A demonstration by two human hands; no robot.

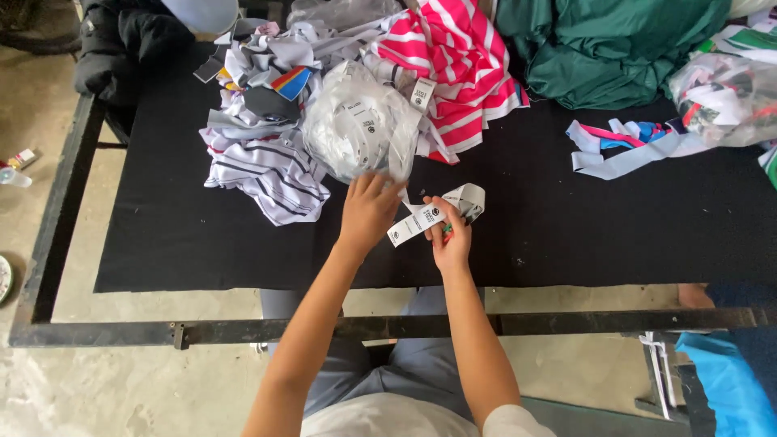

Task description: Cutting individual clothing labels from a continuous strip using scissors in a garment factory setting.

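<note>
A black cloth-covered table (202,243) in a dark metal frame stands on a bare concrete floor (105,388), and the person sits at its near edge, knees under the frame. Just behind the hands, at the middle of the table, lies a clear plastic bag (356,121) stuffed with white garment labels. Left of the bag sits a heap of grey and white striped fabric pieces (263,170). Touching the bag on its right is a pink and white striped garment (461,65), and beyond that, at the table's far edge, a dark green garment (599,48). Well to the right of the bag, a second clear bag (724,97) holds mixed coloured scraps, with loose grey, pink and blue strips (623,146) just beside it.

The left hand (368,210) lies near the front of the label bag, fingers loosely spread and bent, fingertips touching the bag's lower edge and the end of a label strip (437,212); it grips nothing firmly. The right hand (449,239) is closed, thumb and fingers pinching the white printed strip, which lies just in front of the bag and curls over at its right end.
</note>
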